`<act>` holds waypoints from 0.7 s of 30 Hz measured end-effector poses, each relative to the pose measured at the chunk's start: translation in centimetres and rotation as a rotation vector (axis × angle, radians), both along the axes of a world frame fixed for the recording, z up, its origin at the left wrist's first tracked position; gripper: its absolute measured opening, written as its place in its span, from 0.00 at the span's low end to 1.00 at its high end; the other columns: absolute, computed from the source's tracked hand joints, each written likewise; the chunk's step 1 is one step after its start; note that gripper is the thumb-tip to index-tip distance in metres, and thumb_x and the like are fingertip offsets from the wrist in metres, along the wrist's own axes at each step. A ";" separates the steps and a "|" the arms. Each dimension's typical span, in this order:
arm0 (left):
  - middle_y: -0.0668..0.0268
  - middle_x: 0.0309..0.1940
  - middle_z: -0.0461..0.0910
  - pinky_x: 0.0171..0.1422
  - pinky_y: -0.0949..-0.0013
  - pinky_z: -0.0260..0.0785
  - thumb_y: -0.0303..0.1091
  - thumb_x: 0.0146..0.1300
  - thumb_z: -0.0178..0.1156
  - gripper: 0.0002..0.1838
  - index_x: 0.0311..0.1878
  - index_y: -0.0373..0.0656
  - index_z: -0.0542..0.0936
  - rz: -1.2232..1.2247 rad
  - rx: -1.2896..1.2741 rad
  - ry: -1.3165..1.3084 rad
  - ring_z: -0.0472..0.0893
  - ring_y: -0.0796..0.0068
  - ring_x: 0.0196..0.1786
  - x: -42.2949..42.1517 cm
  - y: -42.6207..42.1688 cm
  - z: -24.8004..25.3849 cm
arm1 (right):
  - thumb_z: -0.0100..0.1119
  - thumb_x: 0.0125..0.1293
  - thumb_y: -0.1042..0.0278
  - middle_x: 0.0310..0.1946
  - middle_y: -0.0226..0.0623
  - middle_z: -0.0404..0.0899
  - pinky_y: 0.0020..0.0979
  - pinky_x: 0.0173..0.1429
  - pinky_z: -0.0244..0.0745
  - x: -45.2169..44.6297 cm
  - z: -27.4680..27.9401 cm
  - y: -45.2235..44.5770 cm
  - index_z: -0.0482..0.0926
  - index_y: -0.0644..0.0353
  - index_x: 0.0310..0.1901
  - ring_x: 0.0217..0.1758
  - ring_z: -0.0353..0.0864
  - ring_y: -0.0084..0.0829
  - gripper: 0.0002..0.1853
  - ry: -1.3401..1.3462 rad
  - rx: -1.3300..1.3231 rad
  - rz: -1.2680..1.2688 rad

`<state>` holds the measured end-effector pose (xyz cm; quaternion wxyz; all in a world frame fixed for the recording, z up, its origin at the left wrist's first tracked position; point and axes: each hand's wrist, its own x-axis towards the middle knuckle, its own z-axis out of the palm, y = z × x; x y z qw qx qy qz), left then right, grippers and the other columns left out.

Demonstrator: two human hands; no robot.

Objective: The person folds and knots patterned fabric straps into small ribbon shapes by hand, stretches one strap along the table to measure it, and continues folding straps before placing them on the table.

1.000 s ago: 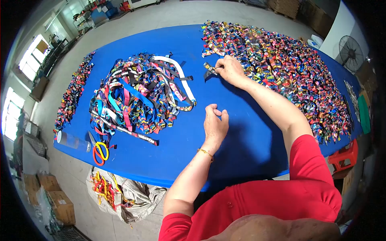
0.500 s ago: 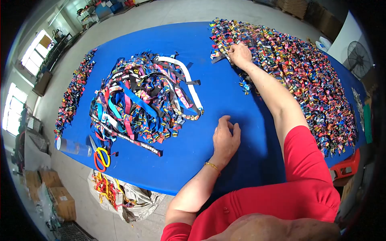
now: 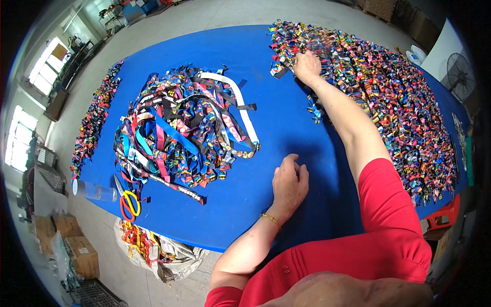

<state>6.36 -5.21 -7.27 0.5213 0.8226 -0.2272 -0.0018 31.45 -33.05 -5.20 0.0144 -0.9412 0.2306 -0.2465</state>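
Note:
My right hand (image 3: 307, 66) is at the left edge of a wide spread of small colourful ribbon pieces (image 3: 378, 97). Its fingers are pressed together on a dark ribbon piece (image 3: 280, 72) that pokes out to the left. Over bare blue cloth hangs my left hand (image 3: 289, 183), fingers loosely curled and partly spread, holding nothing. Left of it lies a tangled heap of long printed straps (image 3: 174, 123), with a white strap (image 3: 240, 100) curving round its right side.
Scissors with red and yellow handles (image 3: 130, 205) and a clear cylindrical container (image 3: 94, 191) lie at the near left of the blue table (image 3: 215, 215). A strip of ribbon pieces (image 3: 97, 117) runs along the left edge. Below, a sack (image 3: 179, 261) sits on the floor.
My right hand has moved away and to the right with the ribbon piece, onto the edge of the spread. My left hand has shifted right and slightly nearer my body.

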 end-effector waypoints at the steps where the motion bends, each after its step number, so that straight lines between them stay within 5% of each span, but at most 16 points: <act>1: 0.59 0.31 0.79 0.44 0.54 0.71 0.29 0.65 0.63 0.16 0.54 0.37 0.74 0.000 -0.007 -0.015 0.80 0.55 0.37 0.0 0.0 -0.1 | 0.59 0.63 0.67 0.47 0.46 0.81 0.46 0.56 0.78 0.1 -0.1 -0.1 0.88 0.54 0.42 0.53 0.83 0.47 0.10 0.003 -0.008 -0.004; 21: 0.56 0.32 0.80 0.47 0.52 0.68 0.26 0.64 0.59 0.16 0.54 0.36 0.74 -0.026 -0.026 -0.073 0.80 0.52 0.36 0.0 0.1 -0.3 | 0.62 0.62 0.68 0.49 0.47 0.79 0.46 0.58 0.78 -1.4 2.3 0.1 0.83 0.54 0.47 0.55 0.82 0.48 0.12 -0.005 0.109 0.101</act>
